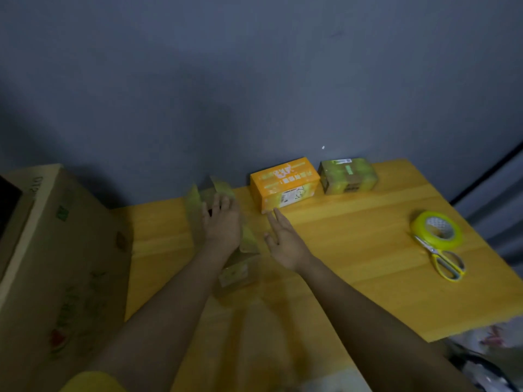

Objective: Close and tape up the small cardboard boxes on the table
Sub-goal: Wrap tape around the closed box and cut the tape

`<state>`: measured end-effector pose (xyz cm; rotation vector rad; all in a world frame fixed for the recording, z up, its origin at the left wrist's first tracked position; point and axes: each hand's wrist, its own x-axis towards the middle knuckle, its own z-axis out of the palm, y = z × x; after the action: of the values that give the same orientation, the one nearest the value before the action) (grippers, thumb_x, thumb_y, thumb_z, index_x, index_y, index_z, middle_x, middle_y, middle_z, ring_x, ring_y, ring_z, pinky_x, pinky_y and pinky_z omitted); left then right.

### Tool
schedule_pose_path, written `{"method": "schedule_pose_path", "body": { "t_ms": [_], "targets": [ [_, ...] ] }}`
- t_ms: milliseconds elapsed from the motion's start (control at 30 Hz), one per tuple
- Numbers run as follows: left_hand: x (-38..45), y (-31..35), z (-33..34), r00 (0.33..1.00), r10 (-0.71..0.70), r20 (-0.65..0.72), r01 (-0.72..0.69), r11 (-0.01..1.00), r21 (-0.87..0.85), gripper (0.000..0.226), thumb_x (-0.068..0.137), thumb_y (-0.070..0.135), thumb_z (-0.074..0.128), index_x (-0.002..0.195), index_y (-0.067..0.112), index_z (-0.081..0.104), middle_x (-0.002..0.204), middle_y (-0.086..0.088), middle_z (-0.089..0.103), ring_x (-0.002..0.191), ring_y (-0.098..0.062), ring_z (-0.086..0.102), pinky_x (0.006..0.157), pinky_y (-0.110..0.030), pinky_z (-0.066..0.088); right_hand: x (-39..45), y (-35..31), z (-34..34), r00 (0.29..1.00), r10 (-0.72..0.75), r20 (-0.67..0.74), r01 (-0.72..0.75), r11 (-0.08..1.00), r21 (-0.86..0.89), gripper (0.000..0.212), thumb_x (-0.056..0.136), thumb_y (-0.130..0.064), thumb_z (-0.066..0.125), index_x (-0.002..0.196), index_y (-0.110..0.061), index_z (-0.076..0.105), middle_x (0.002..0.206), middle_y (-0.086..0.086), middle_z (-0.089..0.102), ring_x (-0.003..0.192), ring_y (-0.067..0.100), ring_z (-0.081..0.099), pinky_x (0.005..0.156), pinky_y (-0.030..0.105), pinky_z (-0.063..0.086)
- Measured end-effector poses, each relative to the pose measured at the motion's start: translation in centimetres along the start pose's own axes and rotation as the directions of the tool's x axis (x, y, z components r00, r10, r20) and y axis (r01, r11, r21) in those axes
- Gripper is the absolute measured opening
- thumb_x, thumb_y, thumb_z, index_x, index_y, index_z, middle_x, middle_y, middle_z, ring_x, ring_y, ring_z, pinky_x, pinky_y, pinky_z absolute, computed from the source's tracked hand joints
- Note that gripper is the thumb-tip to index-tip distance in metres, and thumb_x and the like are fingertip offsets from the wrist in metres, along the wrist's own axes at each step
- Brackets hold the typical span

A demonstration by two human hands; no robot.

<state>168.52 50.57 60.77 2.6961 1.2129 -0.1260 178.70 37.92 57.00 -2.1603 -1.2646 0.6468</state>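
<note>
A dim room with a grey-blue wall behind a yellow wooden worktop [353,250]. Against the wall stand two closed small boxes side by side: an orange box [284,183] with white printed characters too blurred to read and a pale label on its front, and just right of it a brown box [348,175] wrapped in yellow-green tape, with a small white label on top, unreadable. Left of the orange box, a blurred open box [223,230] with yellow-green flaps sits under the left hand [222,222], whose fingers are straight and close together, resting over its opening. The right hand [284,240] hovers just beside it, fingers straight and slightly spread, tips near the orange box's lower corner. At the right lie a yellow-green tape roll [437,229] and yellow-handled scissors [444,261], touching. A large cardboard carton [56,264] stands at the left, its print illegible.
</note>
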Motion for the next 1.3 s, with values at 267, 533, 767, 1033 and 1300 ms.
{"method": "schedule_pose_path", "body": {
  "t_ms": [267,533,767,1033,1300],
  "targets": [
    [-3.3,17.2,1.2,0.979,0.184,-0.092,-0.196,0.971,-0.140,0.048,0.100,0.016,0.035,0.148,0.016,0.032,0.159,-0.006,0.017,0.148,-0.025,0.010,0.119,-0.043,0.013,-8.9,12.2,-9.9,0.995,0.076,-0.064,-0.073,0.996,0.043,0.053,0.101,-0.023,0.044,0.151,-0.020,0.027,0.161,-0.001,0.007,0.148,0.015,0.011,0.112,0.026,0.024],
    [-5.9,35.6,5.6,0.930,0.367,-0.006,-0.358,0.903,-0.239,0.041,0.102,0.018,0.038,0.143,0.017,0.042,0.143,-0.005,0.046,0.123,-0.025,0.050,0.098,-0.040,0.045,-17.5,25.6,-19.5,0.968,0.204,-0.146,-0.214,0.975,-0.057,0.047,0.097,-0.014,0.049,0.144,-0.013,0.042,0.158,0.010,0.021,0.146,0.021,0.021,0.112,0.026,0.022],
    [-3.2,43.0,9.9,0.900,0.361,0.243,-0.301,0.920,-0.252,0.045,0.102,0.025,0.039,0.144,0.012,0.036,0.139,-0.012,0.047,0.122,-0.030,0.050,0.095,-0.044,0.048,-19.5,34.3,-23.8,0.956,0.279,-0.089,-0.285,0.956,-0.065,0.039,0.098,-0.009,0.047,0.137,-0.004,0.049,0.152,0.013,0.032,0.144,0.023,0.023,0.111,0.033,0.029],
    [2.8,47.4,17.1,0.839,0.208,0.502,-0.034,0.942,-0.334,0.056,0.101,0.042,0.038,0.135,-0.003,0.042,0.137,-0.020,0.048,0.124,-0.033,0.048,0.096,-0.038,0.040,-14.7,41.6,-25.5,0.949,0.314,-0.012,-0.307,0.919,-0.248,0.047,0.099,-0.026,0.046,0.143,-0.011,0.042,0.153,0.012,0.031,0.142,0.028,0.026,0.109,0.036,0.029],
    [4.8,50.1,21.9,0.775,0.208,0.597,0.187,0.826,-0.531,0.055,0.101,0.030,0.046,0.050,0.009,0.042,0.050,-0.013,0.035,0.049,-0.022,0.037,0.050,-0.030,0.024,-8.0,46.7,-25.0,0.976,0.157,0.153,-0.027,0.779,-0.627,0.059,0.095,-0.039,0.045,0.147,-0.017,0.028,0.149,0.004,0.033,0.145,0.021,0.016,0.113,0.048,-0.003]
  ]
}}
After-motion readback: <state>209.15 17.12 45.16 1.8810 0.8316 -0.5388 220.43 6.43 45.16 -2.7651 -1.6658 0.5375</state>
